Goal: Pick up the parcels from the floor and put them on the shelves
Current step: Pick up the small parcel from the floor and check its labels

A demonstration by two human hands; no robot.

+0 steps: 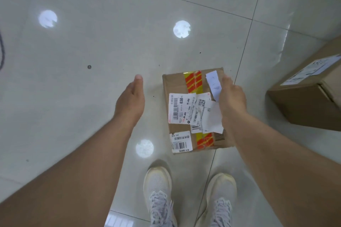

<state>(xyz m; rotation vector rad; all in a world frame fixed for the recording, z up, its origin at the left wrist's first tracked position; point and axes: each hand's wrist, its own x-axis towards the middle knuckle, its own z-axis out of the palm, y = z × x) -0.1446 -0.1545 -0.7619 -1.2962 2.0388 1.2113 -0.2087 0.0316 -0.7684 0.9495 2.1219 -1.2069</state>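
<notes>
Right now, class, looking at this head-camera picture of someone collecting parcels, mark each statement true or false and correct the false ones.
1. The small brown cardboard parcel with red-and-yellow tape carries several white labels. True.
2. The left hand grips that parcel. False: it is open, apart from the parcel's left side.
3. The right hand is at the parcel's right edge. True.
4. The larger plain brown cardboard box sits on a shelf. False: it lies on the pale tiled floor.
5. The person wears black boots. False: pale mesh trainers.
</notes>
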